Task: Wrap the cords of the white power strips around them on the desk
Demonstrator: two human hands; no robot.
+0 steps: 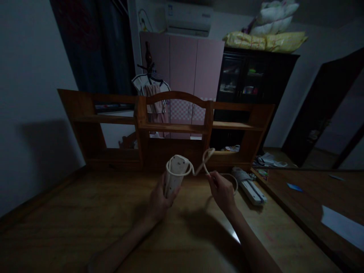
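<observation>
My left hand (159,199) is closed around a white power strip (174,181), held tilted up above the wooden desk. A white cord (203,163) loops around the strip's upper end and runs across to the right. Between thumb and fingers, my right hand (221,189) pinches this cord, with a loop standing up above the fingertips. More of the cord trails behind the right hand toward the desk's right side. On the desk there lies a second white power strip (254,192), with a grey cord (240,175) bundled around its far end.
A wooden shelf unit (173,129) stands along the desk's (93,212) far edge. To the right, a lower brown surface holds a white paper sheet (342,225) and a small blue card (295,187). A wall (31,113) borders the left side.
</observation>
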